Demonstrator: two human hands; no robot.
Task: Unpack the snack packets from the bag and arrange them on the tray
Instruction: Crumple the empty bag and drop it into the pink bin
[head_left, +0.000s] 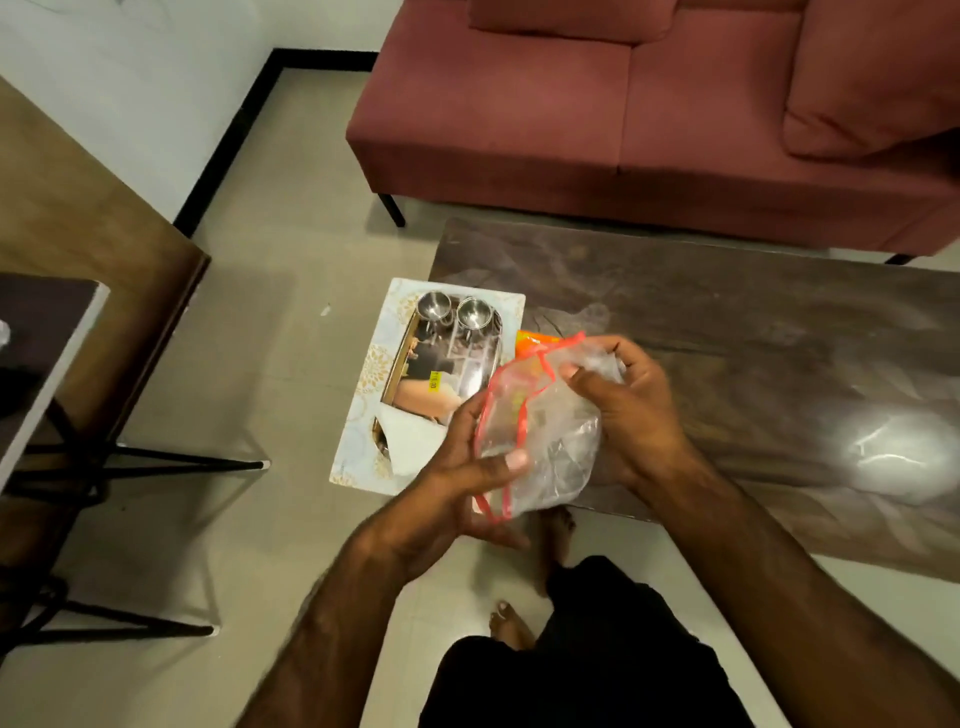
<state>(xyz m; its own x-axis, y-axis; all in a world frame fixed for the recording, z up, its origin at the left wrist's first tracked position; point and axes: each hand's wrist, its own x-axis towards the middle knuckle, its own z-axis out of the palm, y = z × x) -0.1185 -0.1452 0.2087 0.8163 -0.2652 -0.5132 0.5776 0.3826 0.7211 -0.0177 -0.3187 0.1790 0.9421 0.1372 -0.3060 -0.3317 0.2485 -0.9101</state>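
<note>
A clear plastic bag (550, 431) with a red-trimmed mouth is held in the air over the near left corner of the dark table (727, 338). My left hand (467, 483) grips its lower edge, thumb on top. My right hand (623, 410) clutches its right side, fingers at the opening. Behind the bag an orange snack packet (535, 340) peeks out on the table. A shiny steel tray (441, 364) lies in a white patterned box (363, 410) at the table's left end, with two small steel bowls (434, 306) at its far end.
A maroon sofa (649, 119) stands beyond the table. A small table with black metal legs (130, 462) is at the left over a brown rug. My legs in black shorts and bare feet (511, 623) are below the hands, on the pale tiled floor.
</note>
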